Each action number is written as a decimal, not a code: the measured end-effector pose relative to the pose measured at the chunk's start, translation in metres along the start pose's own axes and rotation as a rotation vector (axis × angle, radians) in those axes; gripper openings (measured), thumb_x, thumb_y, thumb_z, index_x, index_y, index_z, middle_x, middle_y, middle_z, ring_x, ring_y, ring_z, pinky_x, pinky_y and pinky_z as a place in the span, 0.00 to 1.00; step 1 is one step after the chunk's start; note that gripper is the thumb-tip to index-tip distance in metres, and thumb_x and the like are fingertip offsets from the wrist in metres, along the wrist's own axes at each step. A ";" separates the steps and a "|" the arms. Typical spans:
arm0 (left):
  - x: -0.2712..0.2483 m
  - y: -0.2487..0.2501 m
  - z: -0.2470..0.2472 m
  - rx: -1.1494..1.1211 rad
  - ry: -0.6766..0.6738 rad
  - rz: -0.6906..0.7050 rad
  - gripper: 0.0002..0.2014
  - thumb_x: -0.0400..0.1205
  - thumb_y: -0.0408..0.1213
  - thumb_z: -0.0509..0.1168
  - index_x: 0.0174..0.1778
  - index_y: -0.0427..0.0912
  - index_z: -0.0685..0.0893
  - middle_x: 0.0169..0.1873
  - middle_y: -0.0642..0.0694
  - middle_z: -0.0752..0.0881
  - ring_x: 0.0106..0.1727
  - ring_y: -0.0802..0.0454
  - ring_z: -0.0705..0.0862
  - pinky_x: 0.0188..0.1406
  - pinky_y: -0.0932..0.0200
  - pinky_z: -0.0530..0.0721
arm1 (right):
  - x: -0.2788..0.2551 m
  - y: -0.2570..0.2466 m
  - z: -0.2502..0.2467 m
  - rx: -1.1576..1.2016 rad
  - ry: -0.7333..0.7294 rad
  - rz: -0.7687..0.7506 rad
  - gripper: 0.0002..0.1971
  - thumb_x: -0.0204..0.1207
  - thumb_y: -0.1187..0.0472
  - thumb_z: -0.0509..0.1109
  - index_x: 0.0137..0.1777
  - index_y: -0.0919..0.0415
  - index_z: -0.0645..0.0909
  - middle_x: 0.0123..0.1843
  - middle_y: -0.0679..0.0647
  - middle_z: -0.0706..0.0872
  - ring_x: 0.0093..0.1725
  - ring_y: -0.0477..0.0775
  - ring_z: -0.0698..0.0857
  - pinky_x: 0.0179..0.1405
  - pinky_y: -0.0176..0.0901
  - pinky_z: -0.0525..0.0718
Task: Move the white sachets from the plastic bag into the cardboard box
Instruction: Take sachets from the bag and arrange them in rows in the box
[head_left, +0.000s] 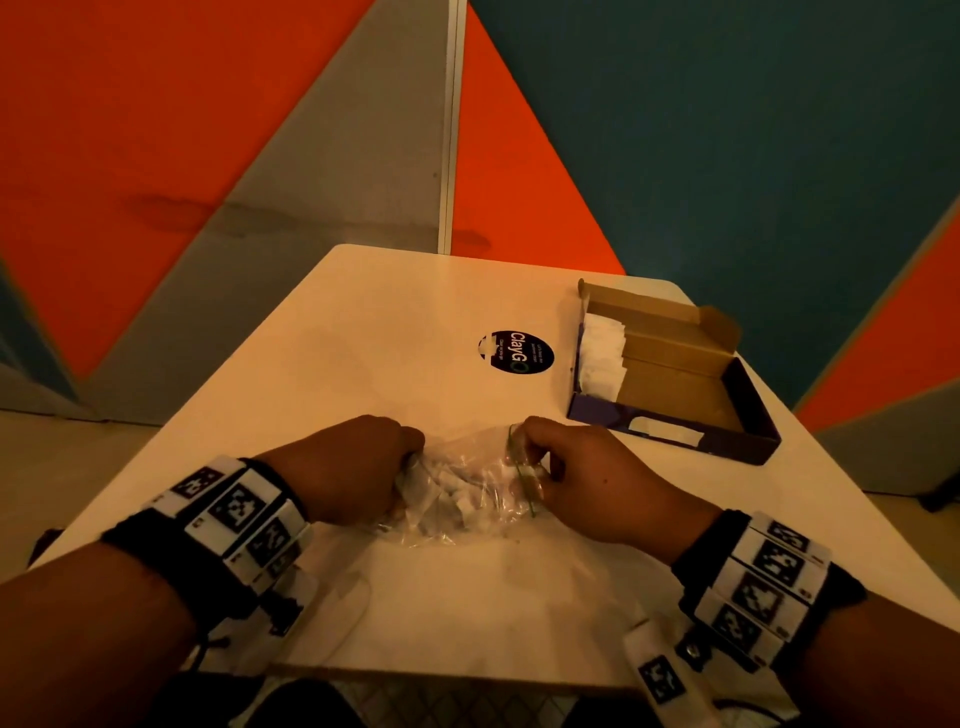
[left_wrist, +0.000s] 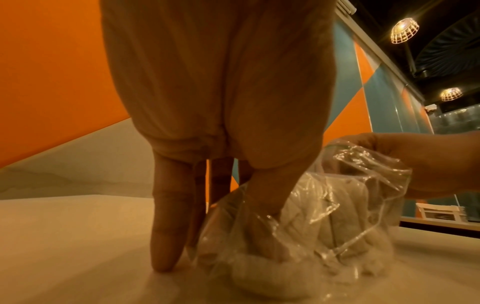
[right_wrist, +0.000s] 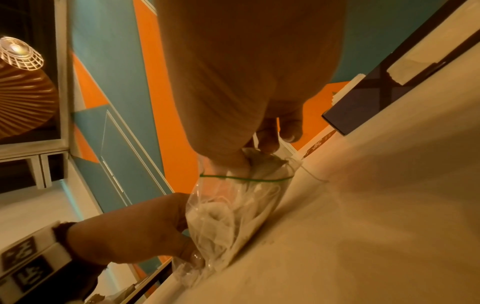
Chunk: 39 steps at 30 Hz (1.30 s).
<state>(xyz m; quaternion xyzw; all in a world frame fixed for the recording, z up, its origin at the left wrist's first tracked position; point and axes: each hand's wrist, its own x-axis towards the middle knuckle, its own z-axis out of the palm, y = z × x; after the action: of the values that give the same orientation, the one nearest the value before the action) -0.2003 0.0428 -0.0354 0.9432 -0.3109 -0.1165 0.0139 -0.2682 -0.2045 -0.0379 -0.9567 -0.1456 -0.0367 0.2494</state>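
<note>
A clear plastic bag (head_left: 462, 499) with white sachets (left_wrist: 345, 222) inside lies on the table between my hands. My left hand (head_left: 410, 462) grips the bag's closed end, thumb pressed into the plastic and the other fingertips down on the table. My right hand (head_left: 527, 467) has its fingers at the bag's green-edged mouth (right_wrist: 246, 179), curled round a crumpled white sachet (right_wrist: 259, 159). The open cardboard box (head_left: 670, 312) stands at the back right, with several white sachets (head_left: 602, 348) in its left compartment.
The white table (head_left: 363, 338) carries a round black sticker (head_left: 515, 352) just left of the box. Behind the table stand orange, grey and teal wall panels (head_left: 519, 182). The box's dark side (right_wrist: 363, 102) is just beyond my right hand.
</note>
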 end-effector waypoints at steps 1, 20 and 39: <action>0.000 0.001 0.000 0.007 -0.002 -0.001 0.16 0.75 0.46 0.73 0.55 0.48 0.79 0.51 0.48 0.82 0.51 0.48 0.81 0.49 0.53 0.79 | 0.000 0.000 0.001 0.014 -0.012 -0.010 0.08 0.77 0.62 0.71 0.53 0.49 0.86 0.47 0.42 0.87 0.39 0.34 0.80 0.36 0.28 0.76; 0.001 0.001 0.001 0.001 0.011 -0.002 0.16 0.75 0.43 0.72 0.57 0.48 0.80 0.51 0.48 0.83 0.50 0.49 0.81 0.46 0.55 0.79 | 0.012 -0.008 0.021 0.008 -0.095 0.103 0.10 0.74 0.58 0.75 0.54 0.50 0.89 0.54 0.47 0.88 0.54 0.50 0.86 0.57 0.44 0.85; -0.001 0.003 -0.001 -0.007 -0.005 -0.025 0.16 0.76 0.43 0.71 0.59 0.48 0.81 0.54 0.49 0.84 0.52 0.51 0.82 0.52 0.55 0.82 | -0.002 -0.006 0.002 0.046 0.067 0.045 0.14 0.72 0.62 0.75 0.33 0.41 0.80 0.38 0.39 0.79 0.39 0.41 0.79 0.42 0.36 0.78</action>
<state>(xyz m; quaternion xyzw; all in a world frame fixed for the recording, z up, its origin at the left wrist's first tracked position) -0.2024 0.0411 -0.0344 0.9466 -0.2986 -0.1203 0.0150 -0.2719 -0.1993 -0.0375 -0.9520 -0.1163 -0.0599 0.2769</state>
